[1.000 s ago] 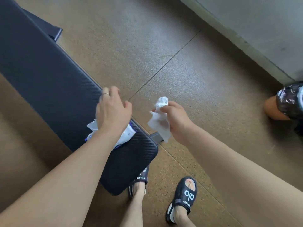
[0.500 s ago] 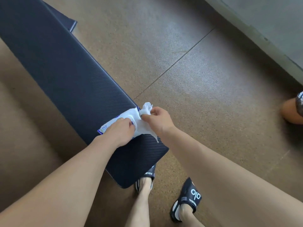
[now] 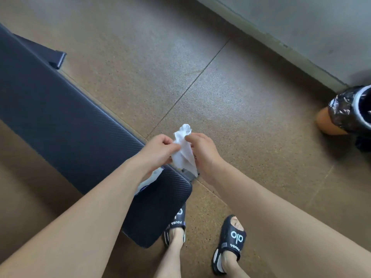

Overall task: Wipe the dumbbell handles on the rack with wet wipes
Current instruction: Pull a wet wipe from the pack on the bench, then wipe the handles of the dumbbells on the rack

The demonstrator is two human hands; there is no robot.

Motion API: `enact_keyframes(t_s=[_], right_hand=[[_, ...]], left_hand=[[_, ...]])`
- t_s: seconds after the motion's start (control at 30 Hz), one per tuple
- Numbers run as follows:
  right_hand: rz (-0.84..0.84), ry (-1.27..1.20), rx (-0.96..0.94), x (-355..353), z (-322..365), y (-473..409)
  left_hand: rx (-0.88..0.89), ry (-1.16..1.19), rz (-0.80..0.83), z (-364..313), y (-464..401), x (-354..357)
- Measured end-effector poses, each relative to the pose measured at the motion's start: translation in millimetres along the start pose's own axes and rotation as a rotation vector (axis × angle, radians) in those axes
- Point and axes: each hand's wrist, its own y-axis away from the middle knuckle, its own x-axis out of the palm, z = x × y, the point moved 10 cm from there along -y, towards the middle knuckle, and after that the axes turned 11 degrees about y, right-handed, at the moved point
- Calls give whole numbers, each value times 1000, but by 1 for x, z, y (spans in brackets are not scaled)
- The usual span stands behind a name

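Head view: wipe pack mostly hidden under left forearm.

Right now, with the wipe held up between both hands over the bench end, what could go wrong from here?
1. The wet wipe is bunched and pinched by the left hand and right hand; pulling it open could tear it.
2. The wipes pack lies near the bench end, partly under the left forearm; a careless arm move might knock it to the floor.
3. No dumbbell rack shows here, so the wipe may dry some before use.
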Motion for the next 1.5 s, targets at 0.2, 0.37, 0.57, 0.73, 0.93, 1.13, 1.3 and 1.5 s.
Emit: enact_keyframes(t_s=[0.2, 0.37, 0.57, 0.73, 0.93, 1.13, 1.3, 1.5], right_hand=[[-228, -249, -91, -123, 30, 29], [-479, -535, -84, -261, 9, 67], [-748, -625, -130, -428, -48, 153], [-839, -755, -200, -548, -118, 223], [-993, -952, -182, -668, -215, 290], [-974, -964, -174, -761, -265, 338], [-1041, -705, -122, -826, -284, 370], [-1196, -727, -37, -919, -303, 399]], left_hand=[[112, 54, 115, -84, 4, 105], [144, 29, 279, -133, 32, 253], [252, -129, 464, -158, 99, 446], [331, -333, 642, -150, 167, 599], [408, -543, 779, -125, 240, 746], [679, -777, 804, -125, 299, 876], [912, -926, 895, -132, 338, 964], [1006, -1037, 1026, -146, 357, 1074]])
